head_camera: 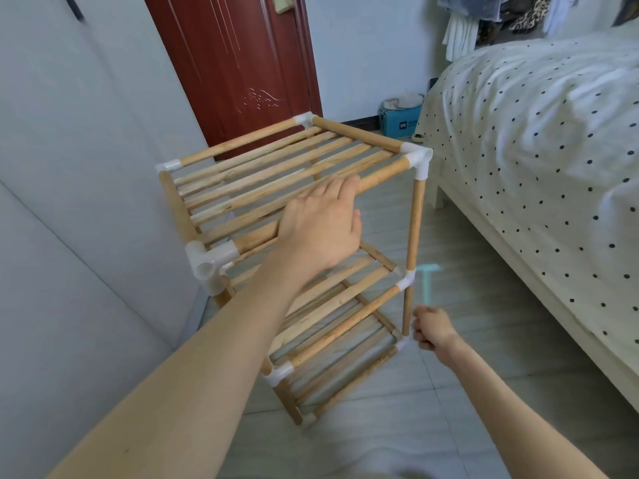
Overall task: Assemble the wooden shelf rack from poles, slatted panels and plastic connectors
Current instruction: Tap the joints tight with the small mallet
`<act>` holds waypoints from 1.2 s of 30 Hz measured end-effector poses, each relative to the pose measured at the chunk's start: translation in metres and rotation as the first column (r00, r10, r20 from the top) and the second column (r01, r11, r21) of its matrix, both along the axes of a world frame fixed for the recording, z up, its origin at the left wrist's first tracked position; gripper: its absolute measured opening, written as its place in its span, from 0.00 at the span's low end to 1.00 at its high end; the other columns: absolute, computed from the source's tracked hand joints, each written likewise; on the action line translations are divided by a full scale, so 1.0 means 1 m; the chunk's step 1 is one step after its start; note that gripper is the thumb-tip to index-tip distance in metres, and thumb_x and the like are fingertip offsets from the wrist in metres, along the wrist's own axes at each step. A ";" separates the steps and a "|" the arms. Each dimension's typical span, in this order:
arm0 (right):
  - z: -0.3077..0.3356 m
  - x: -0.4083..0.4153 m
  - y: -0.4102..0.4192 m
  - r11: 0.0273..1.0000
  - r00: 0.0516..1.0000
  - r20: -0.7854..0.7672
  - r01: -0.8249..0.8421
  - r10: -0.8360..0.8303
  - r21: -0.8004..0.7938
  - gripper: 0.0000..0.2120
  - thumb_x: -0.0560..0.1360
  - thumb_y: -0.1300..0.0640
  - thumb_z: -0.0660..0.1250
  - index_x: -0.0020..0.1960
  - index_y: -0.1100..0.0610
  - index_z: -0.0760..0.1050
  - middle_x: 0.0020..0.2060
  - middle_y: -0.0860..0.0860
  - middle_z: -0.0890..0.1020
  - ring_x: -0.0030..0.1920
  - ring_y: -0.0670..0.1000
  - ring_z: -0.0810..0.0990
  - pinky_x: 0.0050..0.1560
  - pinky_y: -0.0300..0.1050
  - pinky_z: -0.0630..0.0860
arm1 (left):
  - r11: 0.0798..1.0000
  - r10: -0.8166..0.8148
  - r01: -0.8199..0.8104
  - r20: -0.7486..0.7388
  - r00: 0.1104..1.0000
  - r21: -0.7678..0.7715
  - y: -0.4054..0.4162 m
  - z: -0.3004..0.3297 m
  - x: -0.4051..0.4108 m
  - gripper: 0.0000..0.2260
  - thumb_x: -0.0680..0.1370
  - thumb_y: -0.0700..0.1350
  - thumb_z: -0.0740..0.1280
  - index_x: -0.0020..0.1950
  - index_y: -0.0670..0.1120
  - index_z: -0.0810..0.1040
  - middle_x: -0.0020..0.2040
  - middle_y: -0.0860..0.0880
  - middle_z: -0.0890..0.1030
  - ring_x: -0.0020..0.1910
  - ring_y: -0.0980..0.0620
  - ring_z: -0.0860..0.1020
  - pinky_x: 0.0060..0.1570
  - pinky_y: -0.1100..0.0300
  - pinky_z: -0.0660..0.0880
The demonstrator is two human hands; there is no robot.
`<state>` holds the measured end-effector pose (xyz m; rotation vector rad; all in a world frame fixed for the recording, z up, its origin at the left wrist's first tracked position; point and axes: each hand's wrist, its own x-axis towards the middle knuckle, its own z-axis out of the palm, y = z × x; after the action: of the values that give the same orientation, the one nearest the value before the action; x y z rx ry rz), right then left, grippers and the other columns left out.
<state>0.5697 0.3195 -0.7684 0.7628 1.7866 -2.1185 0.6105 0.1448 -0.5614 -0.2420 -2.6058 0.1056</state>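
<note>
The wooden rack (413,216) stands upright on the floor with three slatted panels joined by white plastic connectors (420,160). My left hand (321,226) lies over the front pole of the top panel (383,174), fingers across it and thumb on the near side, gripping it. Low beside the rack's front right upright pole, my right hand (432,328) is curled round the handle of a pale teal hammer (427,283). The hammer is blurred, with its head up near the middle tier's corner connector (405,281).
A white wardrobe (69,167) stands close on the rack's left, with a dark red door (235,63) behind it. A bed with a dotted cover (536,150) is on the right. A blue box (397,121) sits by the far wall. Grey tiled floor (397,426) lies in front.
</note>
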 end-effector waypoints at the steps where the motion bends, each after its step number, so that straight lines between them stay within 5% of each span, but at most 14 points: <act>1: 0.001 0.000 -0.002 1.000 1.000 -0.017 -0.013 0.013 0.017 0.11 0.81 0.61 0.52 0.42 0.58 0.69 0.29 0.52 0.66 0.24 0.48 0.64 0.18 0.35 0.59 | 1.000 0.000 0.000 0.001 1.000 -0.002 -0.001 -0.001 0.001 0.22 0.81 0.49 0.54 0.75 0.48 0.58 0.73 0.49 0.66 0.71 0.51 0.66 0.61 0.54 0.69; 5: 0.009 -0.015 0.009 0.934 0.932 0.089 0.355 -0.351 -0.034 0.06 0.81 0.60 0.50 0.50 0.55 0.65 0.29 0.51 0.64 0.26 0.48 0.63 0.13 0.32 0.56 | 1.000 0.000 0.000 0.012 1.000 0.003 0.001 0.000 0.000 0.23 0.81 0.49 0.54 0.75 0.48 0.57 0.73 0.49 0.65 0.71 0.51 0.65 0.61 0.53 0.69; 9: 0.001 0.000 -0.001 0.990 0.999 -0.002 -0.053 0.053 -0.128 0.15 0.81 0.63 0.49 0.37 0.55 0.62 0.23 0.49 0.62 0.18 0.45 0.60 0.16 0.33 0.55 | 1.000 0.002 -0.002 0.018 1.000 0.001 0.000 -0.001 -0.001 0.23 0.81 0.49 0.54 0.75 0.48 0.57 0.73 0.49 0.65 0.71 0.51 0.65 0.61 0.54 0.69; 13: 0.012 -0.007 0.007 0.943 0.955 0.071 0.296 -0.289 -0.154 0.15 0.82 0.59 0.49 0.37 0.55 0.62 0.27 0.50 0.62 0.14 0.43 0.61 0.15 0.30 0.54 | 1.000 0.008 -0.008 0.034 0.999 0.009 0.000 0.000 -0.001 0.23 0.81 0.49 0.54 0.75 0.48 0.58 0.74 0.48 0.65 0.72 0.51 0.63 0.63 0.53 0.68; 17: 0.007 0.012 -0.002 0.973 0.981 0.088 -0.158 0.175 -0.170 0.14 0.83 0.56 0.48 0.39 0.55 0.61 0.26 0.49 0.61 0.23 0.47 0.60 0.18 0.36 0.58 | 1.000 0.020 -0.019 0.050 0.999 -0.010 0.001 0.001 -0.002 0.23 0.80 0.49 0.55 0.75 0.48 0.58 0.73 0.48 0.66 0.72 0.50 0.64 0.67 0.53 0.64; 21: 0.021 0.025 -0.002 0.984 0.993 0.060 -0.087 0.097 -0.154 0.13 0.83 0.58 0.48 0.41 0.58 0.64 0.29 0.53 0.68 0.29 0.50 0.67 0.29 0.42 0.69 | 0.999 0.041 -0.043 0.107 0.993 0.016 -0.001 0.006 -0.008 0.24 0.81 0.51 0.54 0.76 0.47 0.56 0.73 0.49 0.65 0.72 0.50 0.64 0.70 0.54 0.58; 26: 0.045 0.050 -0.021 0.941 0.978 0.054 -0.180 0.203 -0.288 0.15 0.83 0.56 0.49 0.43 0.61 0.66 0.39 0.60 0.78 0.38 0.55 0.76 0.40 0.48 0.76 | 0.994 0.005 -0.047 0.386 0.923 0.098 0.005 0.021 -0.014 0.29 0.81 0.51 0.54 0.78 0.48 0.42 0.78 0.51 0.46 0.76 0.52 0.48 0.73 0.51 0.50; 29: 0.064 0.060 -0.025 0.932 0.967 0.003 -0.243 0.253 -0.269 0.16 0.83 0.55 0.49 0.42 0.61 0.68 0.42 0.61 0.80 0.41 0.56 0.78 0.43 0.49 0.77 | 0.981 -0.087 -0.007 0.477 0.875 0.192 -0.005 0.030 0.004 0.28 0.83 0.48 0.53 0.78 0.50 0.41 0.78 0.53 0.41 0.76 0.52 0.42 0.74 0.51 0.44; 32: 0.077 0.063 -0.023 0.920 0.948 -0.062 -0.319 0.313 -0.226 0.16 0.83 0.55 0.49 0.43 0.61 0.70 0.45 0.61 0.80 0.43 0.56 0.78 0.44 0.49 0.78 | 0.987 -0.102 0.042 0.414 0.905 0.152 -0.032 0.035 0.031 0.26 0.82 0.48 0.54 0.78 0.51 0.47 0.78 0.52 0.49 0.76 0.52 0.46 0.74 0.47 0.41; 36: 0.101 0.063 -0.029 0.905 0.938 -0.145 -0.344 0.316 -0.252 0.17 0.83 0.55 0.49 0.43 0.60 0.69 0.47 0.61 0.79 0.44 0.56 0.78 0.48 0.49 0.76 | 0.943 -0.022 -0.042 0.187 0.982 0.331 -0.087 0.035 0.062 0.19 0.82 0.49 0.55 0.72 0.46 0.64 0.70 0.46 0.69 0.69 0.47 0.66 0.68 0.51 0.63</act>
<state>0.6325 0.2905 -0.6674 0.2622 1.4928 -2.1350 0.6726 0.0581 -0.5262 -0.1213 -2.7569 -0.3715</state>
